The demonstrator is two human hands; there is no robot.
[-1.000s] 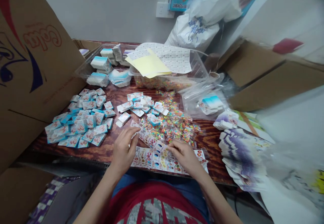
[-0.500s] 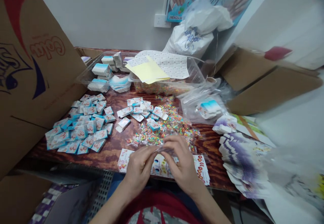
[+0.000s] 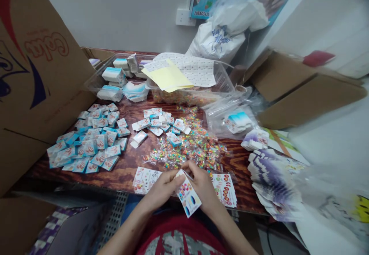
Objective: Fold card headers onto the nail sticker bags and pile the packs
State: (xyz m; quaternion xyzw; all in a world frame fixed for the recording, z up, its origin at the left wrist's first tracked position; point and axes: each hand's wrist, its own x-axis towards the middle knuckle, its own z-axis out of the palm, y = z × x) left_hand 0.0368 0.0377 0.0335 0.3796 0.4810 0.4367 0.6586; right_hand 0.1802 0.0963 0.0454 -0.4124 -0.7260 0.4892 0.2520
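Between my hands is a white sticker sheet [image 3: 188, 199] printed with small coloured pictures, tilted above the table's front edge. My left hand [image 3: 163, 187] pinches its upper left part with the thumb on top. On the other side my right hand [image 3: 198, 182] has its fingers closed at the sheet's upper edge, fingertips partly hidden. Under and beside the hands lie more sticker sheets, a left stack [image 3: 145, 179] and a right stack [image 3: 225, 189]. Just beyond them spreads a heap of small clear packets of colourful candy [image 3: 190, 145]. Several little white and blue boxes [image 3: 157, 122] lie beside the packets.
A large pile of small boxes [image 3: 89, 143] lies left, near a big cardboard carton [image 3: 37, 74]. Clear plastic trays [image 3: 227, 82] stand behind, one topped by yellow paper [image 3: 167, 77]. Flat purple-white cartons [image 3: 273, 186] and an open cardboard box [image 3: 302, 93] are at right.
My hands have come slightly closer to me, and a sticker sheet now shows face-up between them. The view has shifted a little; the piles look the same.
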